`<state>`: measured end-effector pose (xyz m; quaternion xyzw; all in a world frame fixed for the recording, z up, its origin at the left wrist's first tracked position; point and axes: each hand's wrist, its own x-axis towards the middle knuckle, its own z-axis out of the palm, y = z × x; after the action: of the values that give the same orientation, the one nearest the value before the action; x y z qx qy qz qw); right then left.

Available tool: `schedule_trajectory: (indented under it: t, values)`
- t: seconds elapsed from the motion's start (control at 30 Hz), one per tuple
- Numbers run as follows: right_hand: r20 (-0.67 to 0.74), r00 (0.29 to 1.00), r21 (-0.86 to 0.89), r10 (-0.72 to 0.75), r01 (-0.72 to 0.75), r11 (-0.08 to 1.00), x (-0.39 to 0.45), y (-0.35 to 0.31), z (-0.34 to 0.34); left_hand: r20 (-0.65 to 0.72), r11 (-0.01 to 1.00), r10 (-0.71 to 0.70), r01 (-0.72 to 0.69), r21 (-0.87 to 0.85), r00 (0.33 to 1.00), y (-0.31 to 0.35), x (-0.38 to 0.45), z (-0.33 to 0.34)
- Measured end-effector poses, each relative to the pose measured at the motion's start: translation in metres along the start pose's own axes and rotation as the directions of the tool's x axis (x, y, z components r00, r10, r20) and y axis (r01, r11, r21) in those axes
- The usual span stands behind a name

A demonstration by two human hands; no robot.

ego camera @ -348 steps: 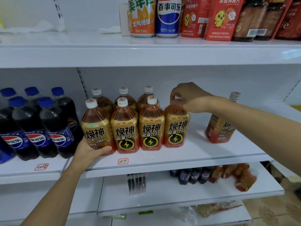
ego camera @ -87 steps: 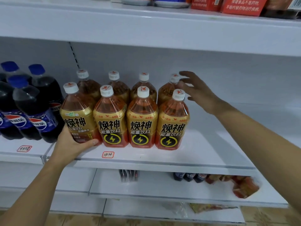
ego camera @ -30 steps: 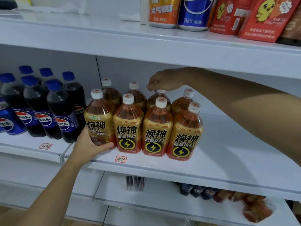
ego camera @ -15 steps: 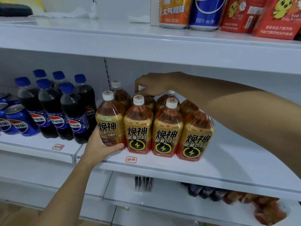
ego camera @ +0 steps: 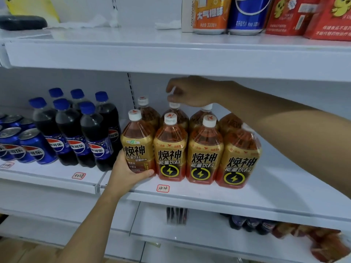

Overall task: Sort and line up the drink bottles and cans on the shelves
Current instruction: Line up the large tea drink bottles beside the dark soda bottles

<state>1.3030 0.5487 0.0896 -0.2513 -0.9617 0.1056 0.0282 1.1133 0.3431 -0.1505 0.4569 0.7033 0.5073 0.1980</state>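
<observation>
Two rows of gold-labelled energy drink bottles stand on the middle shelf. My left hand grips the base of the front-left bottle, which has a different label face from the three bottles to its right. My right hand reaches in from the right over the back row, fingers curled, fingertips pinching the white cap of the second back-row bottle. My right forearm hides the caps of the rightmost bottles.
Pepsi bottles and blue Pepsi cans fill the shelf to the left. On the shelf above stand an orange can, a Pepsi can and red boxes. Bare shelf stretches to the right of the energy drinks.
My right hand has moved left along the back row, from the third bottle's cap to the second. My left hand stays on the front-left bottle. The view has shifted left.
</observation>
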Motion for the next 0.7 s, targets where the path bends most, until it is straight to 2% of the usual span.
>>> schedule_trajectory:
  t: [0.07,0.13,0.2,0.27,0.33,0.4,0.43,0.57,0.7]
  values:
    - [-0.157,0.987,0.077,0.033,-0.021,0.997,-0.028,0.003,-0.008,-0.004,1.0,0.009,-0.009,-0.018,1.0,0.0,0.002,-0.001]
    - [-0.352,0.934,0.102,0.06,-0.026,0.994,-0.068,0.002,-0.005,-0.002,0.999,0.029,-0.029,-0.038,1.0,0.0,0.002,-0.002]
    - [-0.568,0.82,0.118,0.073,-0.007,0.993,-0.112,-0.009,0.01,-0.023,0.994,0.07,-0.071,-0.077,0.997,0.001,-0.001,-0.001]
    - [-0.749,0.655,0.164,0.098,0.041,0.986,-0.151,-0.019,0.04,-0.116,0.975,0.151,-0.168,-0.148,0.982,0.0,-0.01,0.002]
    - [-0.831,0.515,0.284,0.212,0.064,0.957,-0.181,-0.022,0.081,-0.253,0.952,0.217,-0.262,-0.161,0.943,-0.005,-0.024,0.002]
    - [-0.794,0.439,0.485,0.42,0.042,0.873,-0.204,-0.017,0.124,-0.335,0.948,0.249,-0.3,-0.109,0.909,-0.006,-0.042,0.0]
    - [-0.753,0.42,0.562,0.507,0.009,0.827,-0.21,-0.015,0.145,-0.325,0.945,0.282,-0.319,-0.065,0.902,-0.005,-0.05,0.0]
    - [-0.565,0.46,0.721,0.685,-0.129,0.681,-0.205,-0.006,0.195,-0.014,0.893,0.451,-0.451,0.006,0.893,0.006,-0.062,-0.001]
    - [-0.534,0.414,0.758,0.737,-0.153,0.635,-0.201,-0.007,0.201,0.171,0.873,0.485,-0.486,-0.039,0.857,0.023,-0.047,-0.008]
